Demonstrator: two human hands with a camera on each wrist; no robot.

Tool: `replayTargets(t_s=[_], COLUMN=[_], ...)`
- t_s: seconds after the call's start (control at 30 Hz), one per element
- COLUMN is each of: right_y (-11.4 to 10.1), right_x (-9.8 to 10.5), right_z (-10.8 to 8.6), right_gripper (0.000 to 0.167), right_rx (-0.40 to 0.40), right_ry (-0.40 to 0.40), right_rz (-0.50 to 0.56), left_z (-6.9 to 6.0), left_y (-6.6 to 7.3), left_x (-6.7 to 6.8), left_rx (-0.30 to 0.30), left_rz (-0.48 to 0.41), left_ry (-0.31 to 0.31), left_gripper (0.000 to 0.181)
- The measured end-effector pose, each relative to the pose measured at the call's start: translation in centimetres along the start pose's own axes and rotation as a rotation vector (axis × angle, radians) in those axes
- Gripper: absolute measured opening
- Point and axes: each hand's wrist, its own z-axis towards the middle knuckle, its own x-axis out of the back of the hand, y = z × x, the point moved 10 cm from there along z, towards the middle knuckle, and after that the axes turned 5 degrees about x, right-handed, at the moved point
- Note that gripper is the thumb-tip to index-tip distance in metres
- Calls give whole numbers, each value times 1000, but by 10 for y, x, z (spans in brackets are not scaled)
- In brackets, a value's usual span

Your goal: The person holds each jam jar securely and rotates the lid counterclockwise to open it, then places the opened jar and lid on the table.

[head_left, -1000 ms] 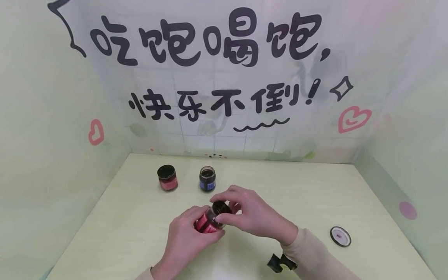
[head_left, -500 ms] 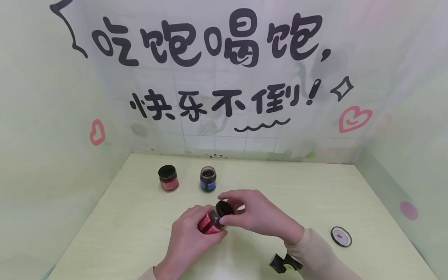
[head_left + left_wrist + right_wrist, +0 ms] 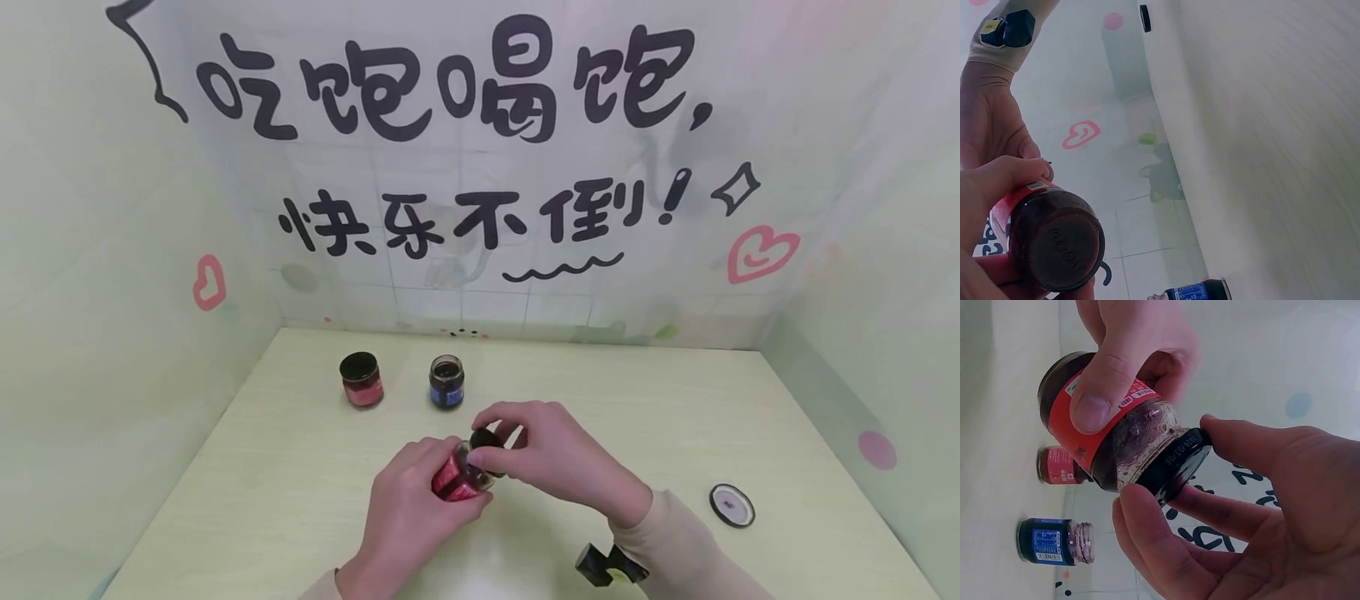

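Observation:
My left hand (image 3: 408,496) grips a small glass jar with a red label (image 3: 452,482), held tilted above the table with its mouth toward the right. Its round dark base (image 3: 1063,250) faces the left wrist camera. At the mouth, my right hand (image 3: 551,452) pinches a black lid (image 3: 486,438) between thumb and fingers. The lid sits askew, and part of the jar's glass rim shows beside it. In the right wrist view the lid (image 3: 1175,464) is close against the glass neck; whether it touches all round cannot be told.
Behind the hands stand a lidded jar with a red label (image 3: 362,382) and a lidless jar with a blue label (image 3: 447,385). A loose lid (image 3: 732,505) lies inner side up on the table (image 3: 262,483) at right. A printed cloth backdrop (image 3: 480,300) rises behind.
The lid has tipped away from the jar's mouth, exposing some rim. Both hands and the jar have shifted slightly right; the right fingers have changed their place on the lid.

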Motion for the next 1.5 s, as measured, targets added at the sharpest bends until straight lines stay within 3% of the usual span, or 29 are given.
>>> replayTargets(t_s=[1.03, 1.27, 1.5], right_y=[0, 0, 3], right_x=[-3, -4, -5], right_z=[-4, -2, 0], right_gripper=[35, 35, 26], right_rx=[34, 32, 9], right_ry=[-22, -28, -3], right_rz=[10, 4, 5], left_z=[-2, -2, -3], left_y=[-8, -9, -6], left_x=[-4, -6, -7], left_rx=[36, 60, 40], left_rz=[-31, -7, 50], left_ry=[-25, -45, -41], left_gripper=[48, 50, 52])
